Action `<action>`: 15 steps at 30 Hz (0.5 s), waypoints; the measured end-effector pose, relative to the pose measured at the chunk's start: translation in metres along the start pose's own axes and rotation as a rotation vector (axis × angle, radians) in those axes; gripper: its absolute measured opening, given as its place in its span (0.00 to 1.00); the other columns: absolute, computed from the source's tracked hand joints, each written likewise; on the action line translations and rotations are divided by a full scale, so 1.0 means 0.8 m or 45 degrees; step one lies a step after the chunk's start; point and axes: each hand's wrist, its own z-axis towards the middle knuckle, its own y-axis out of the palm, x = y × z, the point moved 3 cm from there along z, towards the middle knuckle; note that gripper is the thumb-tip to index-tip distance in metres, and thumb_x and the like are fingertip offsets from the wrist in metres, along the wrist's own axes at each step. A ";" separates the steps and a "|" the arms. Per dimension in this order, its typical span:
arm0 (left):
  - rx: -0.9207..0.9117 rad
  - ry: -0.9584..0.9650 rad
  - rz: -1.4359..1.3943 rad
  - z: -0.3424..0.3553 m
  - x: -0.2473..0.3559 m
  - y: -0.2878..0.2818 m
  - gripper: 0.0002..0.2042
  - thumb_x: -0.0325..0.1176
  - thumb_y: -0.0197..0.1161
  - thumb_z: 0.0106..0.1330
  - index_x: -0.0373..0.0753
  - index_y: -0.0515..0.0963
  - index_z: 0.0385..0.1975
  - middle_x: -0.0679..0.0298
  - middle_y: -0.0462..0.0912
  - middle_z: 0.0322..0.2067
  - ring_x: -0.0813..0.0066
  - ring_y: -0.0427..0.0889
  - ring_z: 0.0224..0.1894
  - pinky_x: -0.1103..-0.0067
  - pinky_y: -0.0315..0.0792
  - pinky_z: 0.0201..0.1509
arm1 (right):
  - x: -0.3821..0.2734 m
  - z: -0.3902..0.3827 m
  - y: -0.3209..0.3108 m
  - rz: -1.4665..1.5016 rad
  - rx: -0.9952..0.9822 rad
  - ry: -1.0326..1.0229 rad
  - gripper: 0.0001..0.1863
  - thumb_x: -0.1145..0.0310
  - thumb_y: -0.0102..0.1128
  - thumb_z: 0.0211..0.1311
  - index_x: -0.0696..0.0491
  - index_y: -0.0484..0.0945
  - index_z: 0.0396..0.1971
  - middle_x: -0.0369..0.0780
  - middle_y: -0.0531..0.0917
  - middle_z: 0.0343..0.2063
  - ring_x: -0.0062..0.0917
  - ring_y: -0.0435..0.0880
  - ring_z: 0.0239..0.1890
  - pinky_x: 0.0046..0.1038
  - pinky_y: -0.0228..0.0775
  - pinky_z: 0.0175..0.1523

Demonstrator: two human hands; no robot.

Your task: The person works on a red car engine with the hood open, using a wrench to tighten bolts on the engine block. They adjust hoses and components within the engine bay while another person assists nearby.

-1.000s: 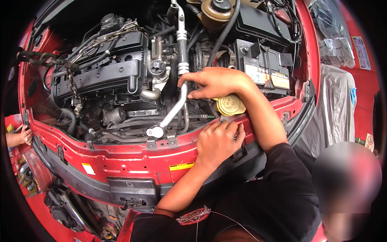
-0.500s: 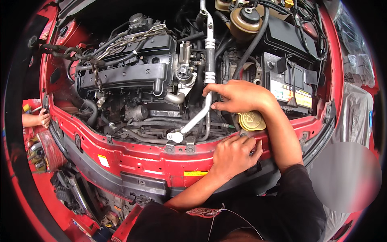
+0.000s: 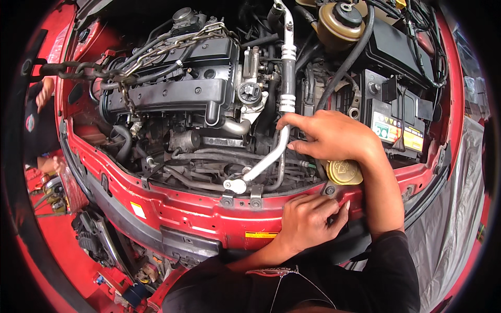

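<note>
Beyond a red floor (image 3: 58, 237) and inside a car's open engine bay (image 3: 86, 134), a person's right hand (image 3: 334, 135) lays its forefinger across a silver pipe (image 3: 263, 168) at mid-bay, thumb slightly apart alongside (how firm the grip is, one cannot tell). Just below, the left hand (image 3: 310, 221) hovers or rests half-curled at the red front panel (image 3: 198, 209), any hold hidden from view. Around them sit a yellow cap (image 3: 344, 173) under the right wrist, a battery (image 3: 389, 128) and a black engine cover (image 3: 177, 99).
</note>
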 end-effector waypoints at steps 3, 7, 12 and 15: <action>-0.002 -0.031 -0.099 -0.001 -0.002 -0.004 0.21 0.29 0.76 0.58 0.42 0.68 0.11 0.67 0.70 0.11 0.67 0.71 0.12 0.73 0.63 0.18 | -0.012 0.002 -0.010 0.037 -0.175 0.189 0.23 0.58 0.64 0.67 0.44 0.76 0.60 0.52 0.85 0.31 0.51 0.85 0.42 0.50 0.75 0.49; -0.028 -0.018 -0.168 -0.002 -0.007 -0.005 0.20 0.29 0.76 0.59 0.41 0.69 0.12 0.67 0.70 0.12 0.69 0.71 0.13 0.74 0.64 0.18 | -0.013 0.002 -0.012 0.043 -0.262 0.283 0.22 0.57 0.64 0.68 0.43 0.75 0.60 0.51 0.84 0.27 0.51 0.84 0.39 0.50 0.73 0.46; -0.121 -0.060 -0.196 -0.005 -0.008 -0.012 0.16 0.31 0.73 0.62 0.41 0.73 0.15 0.65 0.77 0.16 0.67 0.79 0.17 0.73 0.73 0.23 | -0.014 0.002 -0.011 0.059 -0.259 0.251 0.23 0.56 0.65 0.69 0.42 0.74 0.62 0.50 0.83 0.26 0.50 0.84 0.38 0.49 0.73 0.44; -0.107 -0.045 -0.199 -0.004 -0.008 -0.014 0.16 0.31 0.73 0.62 0.41 0.73 0.15 0.65 0.77 0.16 0.67 0.79 0.17 0.73 0.73 0.23 | -0.013 0.002 -0.010 0.044 -0.241 0.218 0.24 0.56 0.66 0.69 0.42 0.74 0.62 0.49 0.83 0.25 0.49 0.84 0.37 0.48 0.73 0.43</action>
